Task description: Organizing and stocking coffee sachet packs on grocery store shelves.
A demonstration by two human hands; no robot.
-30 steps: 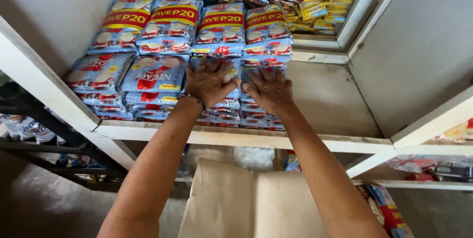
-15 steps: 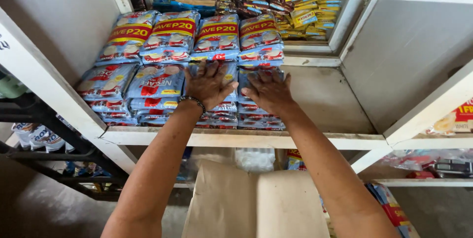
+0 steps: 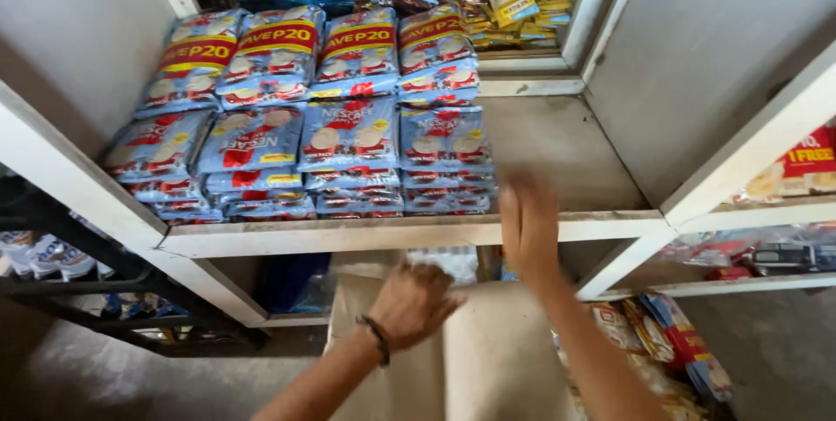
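Head view: both my hands empty, off the stack.
Left hand (image 3: pixel 414 303) open over the brown cardboard box (image 3: pixel 488 360); right hand (image 3: pixel 527 225) open, blurred, at the white shelf edge (image 3: pixel 392 234). Blue sachet packs (image 3: pixel 440 138) lie up-left of it, right hand nearer.

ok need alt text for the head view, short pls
A person's left hand rests over a brown cardboard box below a white shelf, while the blurred right hand is at the shelf's front edge. Blue sachet packs fill the shelf's left side in stacked rows.
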